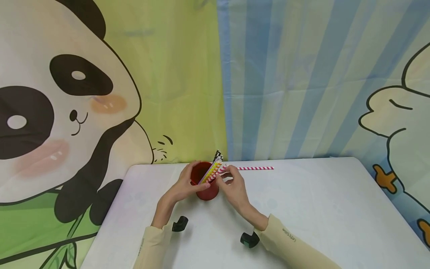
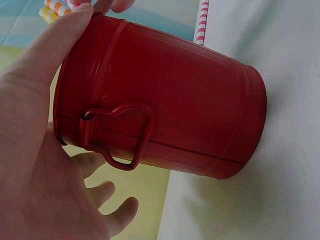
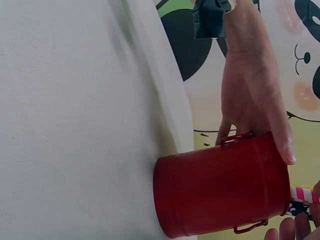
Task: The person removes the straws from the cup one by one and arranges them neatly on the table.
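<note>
A red metal bucket (image 1: 208, 193) with small wire side handles stands on the table near its back edge. My left hand (image 1: 183, 185) grips its upper rim, thumb on the near side and fingers round the far side. Several patterned paper straws (image 1: 212, 172), among them yellow, pink-striped and black-and-white ones, lean out of the mouth to the right. My right hand (image 1: 235, 188) pinches the straws at the bucket's right rim. In the right wrist view only the fingertips (image 3: 287, 229) of that hand show, beside the straws (image 3: 304, 196).
A pink-and-white striped straw (image 1: 256, 168) lies on the white table (image 1: 302, 209) along the back edge, right of the bucket. Black wrist-worn devices (image 1: 249, 240) sit under both sleeves. A printed curtain (image 1: 181, 93) with a panda hangs right behind the table.
</note>
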The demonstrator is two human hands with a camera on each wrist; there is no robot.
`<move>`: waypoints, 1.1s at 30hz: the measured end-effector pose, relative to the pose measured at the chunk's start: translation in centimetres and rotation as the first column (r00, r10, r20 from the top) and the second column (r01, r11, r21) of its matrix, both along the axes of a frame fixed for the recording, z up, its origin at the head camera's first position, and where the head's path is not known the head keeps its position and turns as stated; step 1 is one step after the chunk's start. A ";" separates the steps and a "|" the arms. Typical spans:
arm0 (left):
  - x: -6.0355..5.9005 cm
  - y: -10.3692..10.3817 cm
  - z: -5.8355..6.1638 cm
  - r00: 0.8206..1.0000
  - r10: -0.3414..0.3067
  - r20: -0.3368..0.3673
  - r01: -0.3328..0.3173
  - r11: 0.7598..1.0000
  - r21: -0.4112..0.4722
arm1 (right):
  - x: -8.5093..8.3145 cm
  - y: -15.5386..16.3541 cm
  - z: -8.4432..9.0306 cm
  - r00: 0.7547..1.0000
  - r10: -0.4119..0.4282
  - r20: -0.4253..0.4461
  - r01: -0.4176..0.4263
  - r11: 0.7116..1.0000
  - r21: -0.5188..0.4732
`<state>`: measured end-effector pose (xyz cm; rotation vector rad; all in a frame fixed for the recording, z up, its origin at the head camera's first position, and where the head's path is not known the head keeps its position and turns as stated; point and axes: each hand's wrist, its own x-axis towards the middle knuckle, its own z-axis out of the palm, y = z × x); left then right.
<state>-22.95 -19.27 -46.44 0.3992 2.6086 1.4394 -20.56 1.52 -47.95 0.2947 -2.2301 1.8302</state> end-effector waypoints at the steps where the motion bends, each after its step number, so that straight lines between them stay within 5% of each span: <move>1: -0.2 -0.1 -0.4 1.000 0.003 -0.003 -0.003 1.000 0.002 | 0.0 0.1 0.2 1.000 -0.002 0.000 0.002 1.000 -0.006; 16: -0.6 -0.5 -1.1 1.000 0.002 0.022 -0.002 1.000 -0.017 | 0.2 1.0 1.8 0.999 -0.024 0.025 0.025 0.998 -0.061; 25: -0.7 -0.5 -1.2 1.000 0.008 0.022 -0.007 1.000 -0.021 | 2.3 1.8 5.9 0.999 -0.015 0.035 0.018 0.997 -0.074; 33: -0.6 -0.4 -1.2 0.999 0.016 0.032 -0.015 1.000 -0.020 | 2.6 2.5 6.2 0.998 -0.028 0.063 0.033 0.996 -0.088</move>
